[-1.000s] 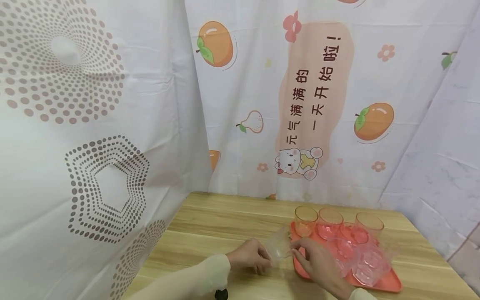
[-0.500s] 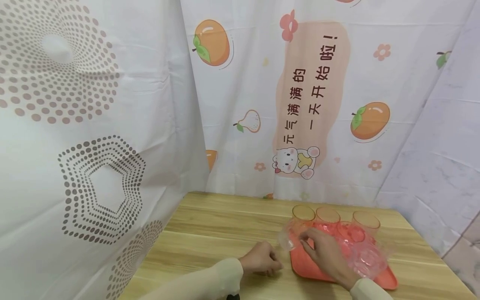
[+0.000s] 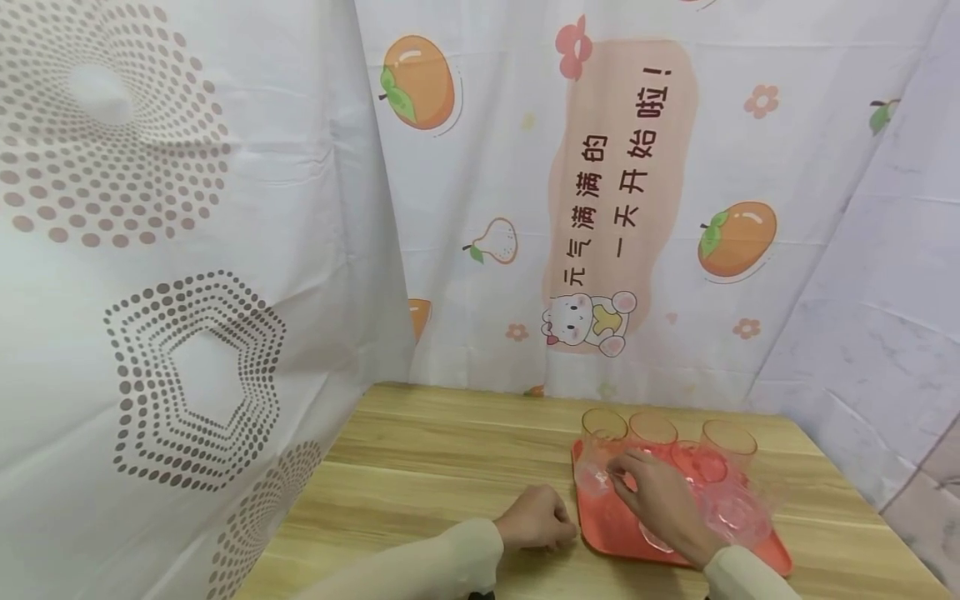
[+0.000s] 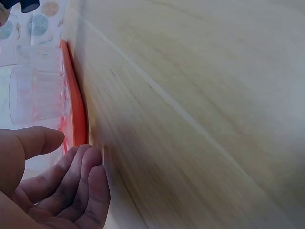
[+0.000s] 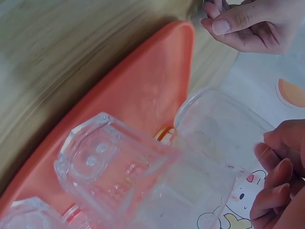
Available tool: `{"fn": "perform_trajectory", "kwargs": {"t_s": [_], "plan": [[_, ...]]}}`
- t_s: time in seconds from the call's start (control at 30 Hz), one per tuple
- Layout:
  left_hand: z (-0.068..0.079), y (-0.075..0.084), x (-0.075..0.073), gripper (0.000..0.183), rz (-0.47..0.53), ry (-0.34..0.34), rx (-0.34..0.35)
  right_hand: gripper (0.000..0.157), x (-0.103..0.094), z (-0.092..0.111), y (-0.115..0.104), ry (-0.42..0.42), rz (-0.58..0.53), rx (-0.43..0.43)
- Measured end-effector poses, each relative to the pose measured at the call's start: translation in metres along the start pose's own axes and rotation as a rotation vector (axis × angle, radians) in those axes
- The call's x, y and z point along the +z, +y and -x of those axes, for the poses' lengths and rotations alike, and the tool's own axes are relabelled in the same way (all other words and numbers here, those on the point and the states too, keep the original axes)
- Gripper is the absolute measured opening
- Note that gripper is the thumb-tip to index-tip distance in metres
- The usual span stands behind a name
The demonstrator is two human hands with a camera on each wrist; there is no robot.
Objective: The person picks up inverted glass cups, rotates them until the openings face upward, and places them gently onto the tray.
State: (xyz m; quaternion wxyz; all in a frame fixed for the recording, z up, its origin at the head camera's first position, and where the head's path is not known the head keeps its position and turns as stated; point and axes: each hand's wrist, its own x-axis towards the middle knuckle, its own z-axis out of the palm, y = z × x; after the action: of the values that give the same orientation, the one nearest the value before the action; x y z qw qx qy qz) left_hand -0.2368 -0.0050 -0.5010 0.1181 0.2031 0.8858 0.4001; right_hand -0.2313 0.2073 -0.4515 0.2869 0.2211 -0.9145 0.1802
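Note:
My right hand (image 3: 663,500) pinches a clear plastic cup (image 3: 594,477) near its rim, over the left part of a red tray (image 3: 622,546). In the right wrist view its fingertips sit at the edge of the clear cup. Beneath that hand, a faceted clear cup (image 5: 95,152) with a face-like pattern on its base stands in the foreground. My left hand (image 3: 536,518) rests low over the table beside the tray's left edge. The left wrist view shows its fingers loosely curled, holding nothing, with another clear cup (image 4: 35,95) beyond.
Along the tray's back stand cups with tinted rims, a yellow-rimmed one (image 3: 604,423) and orange-rimmed ones (image 3: 652,427) among them. A faceted clear cup (image 3: 735,510) lies at the right side. Patterned curtains (image 3: 480,333) hang behind and beside the wooden table (image 3: 420,450).
The clear cup was between both hands; my left hand has let go and shifted right toward the tray. My right hand has carried the cup rightward and over the tray's left part.

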Motion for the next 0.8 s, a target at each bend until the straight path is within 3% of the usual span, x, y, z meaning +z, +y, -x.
{"fn": "perform_trajectory", "kwargs": {"t_s": [0.3, 0.8], "plan": [[-0.012, 0.001, 0.011, 0.027, -0.033, -0.008, 0.010, 0.018, -0.002, 0.001, 0.008, -0.013, 0.055, 0.006], [-0.018, 0.003, 0.017, 0.030, -0.118, 0.038, 0.021, 0.018, 0.000, 0.003, 0.015, -0.091, 0.079, -0.010]]}}
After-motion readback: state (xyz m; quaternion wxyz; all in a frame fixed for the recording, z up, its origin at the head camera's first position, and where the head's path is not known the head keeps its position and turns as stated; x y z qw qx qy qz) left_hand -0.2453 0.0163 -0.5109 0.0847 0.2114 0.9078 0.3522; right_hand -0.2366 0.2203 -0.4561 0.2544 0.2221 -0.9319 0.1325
